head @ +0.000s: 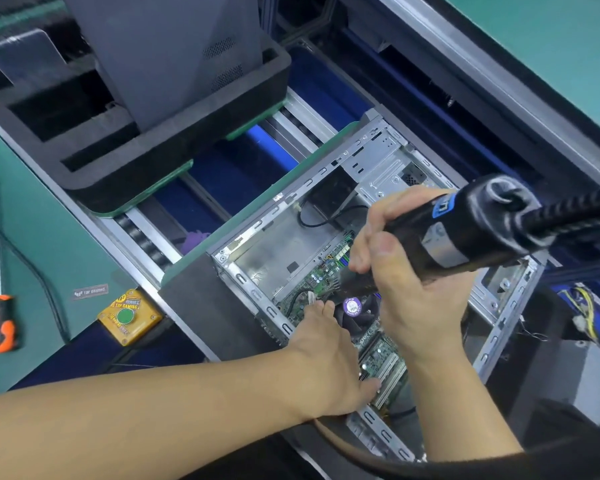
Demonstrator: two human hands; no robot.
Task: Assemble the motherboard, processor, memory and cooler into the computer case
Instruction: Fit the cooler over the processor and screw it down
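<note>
Right grip [407, 271] round electric screwdriver [465, 230], seemingly just above cooler [353, 308].

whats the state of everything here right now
case, on its side, side open
board, lying inside the case
cooler, sitting on the board
power driver, gripped by right hand, pointing down toward the cooler
left hand, fingers straight, touching the cooler
orange screwdriver, lying on the mat, untouched

we see a green motherboard [309, 284], a silver-grey case [243, 277], a purple label [351, 305] on the black cooler [354, 325], a black power driver [465, 233] with a blue band [442, 207], an orange-and-black screwdriver [1, 323], and a yellow box [148, 320] with a green button [125, 317].
</note>
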